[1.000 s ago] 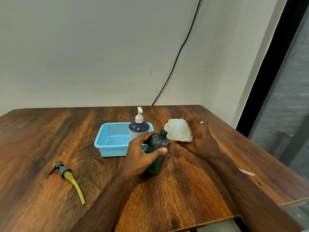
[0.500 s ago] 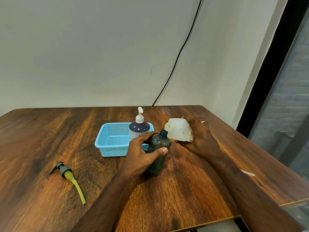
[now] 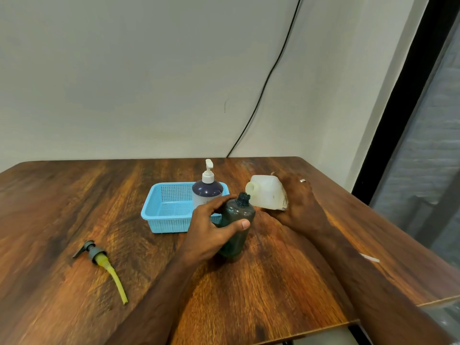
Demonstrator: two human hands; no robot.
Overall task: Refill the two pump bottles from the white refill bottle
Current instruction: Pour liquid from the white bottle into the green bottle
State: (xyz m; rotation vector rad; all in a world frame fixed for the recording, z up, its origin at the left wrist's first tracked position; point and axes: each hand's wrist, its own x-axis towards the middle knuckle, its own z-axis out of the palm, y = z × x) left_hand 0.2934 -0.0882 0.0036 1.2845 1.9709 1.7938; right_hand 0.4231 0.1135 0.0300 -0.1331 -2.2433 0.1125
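My left hand grips the dark bottle around its body, thumb across the front, holding it upright on the table about mid-width, just in front of the basket. Its pump lies well apart near the left edge, so the neck is open. My right hand grasps the refill bottle by its base, tipped on its side with the long axis running toward the left and its open spout just above and to the right of the dark bottle's neck. I judge the pour turns on that small gap: the spout has to come over the neck before I tilt further. The second pump bottle stands at the basket's right end, pump on, untouched.
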